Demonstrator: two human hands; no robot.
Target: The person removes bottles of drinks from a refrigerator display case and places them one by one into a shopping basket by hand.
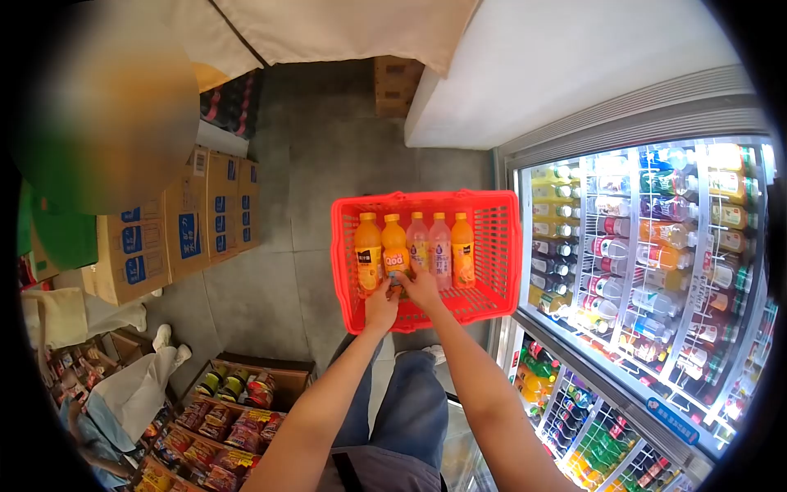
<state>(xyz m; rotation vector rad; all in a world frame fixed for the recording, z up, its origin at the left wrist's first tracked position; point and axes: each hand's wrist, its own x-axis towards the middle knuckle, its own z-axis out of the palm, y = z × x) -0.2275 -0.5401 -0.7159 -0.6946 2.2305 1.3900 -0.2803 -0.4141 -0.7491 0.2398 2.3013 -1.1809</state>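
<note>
- The orange Qoo bottle (396,246) is in the red basket (338,246), second from the left in a row of five bottles, its cap toward the basket's far side.
- The left hand (382,308) reaches over the near rim to the lower end of that bottle, fingers bent inward; I cannot tell whether they grasp it.
- The right hand (421,292) meets it there, fingertips close to the left's; its grip is likewise unclear. A small bluish patch shows between the fingers, too small to identify.
- To the left of the Qoo bottle is an orange bottle (368,258); to its right are two pink bottles (440,250), then another orange one.
- Right of the basket, a lit cooler (515,230) holds rows of drinks.
- On the left are cardboard boxes (187,234), packaged foods (246,428) in cartons and another person's pale-trousered leg (147,394).
- Grey floor tiles (287,156) lie beyond.
</note>
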